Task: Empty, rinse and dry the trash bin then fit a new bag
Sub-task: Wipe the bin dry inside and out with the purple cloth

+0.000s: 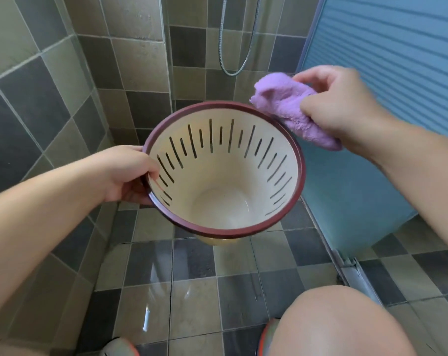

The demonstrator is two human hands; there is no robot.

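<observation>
**Drying step: cloth at bin rim, not yet inside**

My right hand [343, 109] pinches a bunched purple cloth [297, 111], fingers curled round it, with the cloth's lower edge touching the far-right part of the dark red rim [217, 231]. My left hand [130, 173] grips the near-left side of that rim, thumb over the lip and inside, fingers wrapped outside. The trash bin [225, 176] hangs in the air between both hands, above the wet tiled floor [192, 278], tilted so its mouth faces me. It looks empty, with a sheen of water at the bottom. Key relation: the bin's long axis runs away from me and down, so the inside lies down-left of the cloth. The right hand is the nearer one for wiping; I judge it must drop into the mouth while the left steadies. Shower hose [233, 47] behind, blue door [384, 73] right.
</observation>
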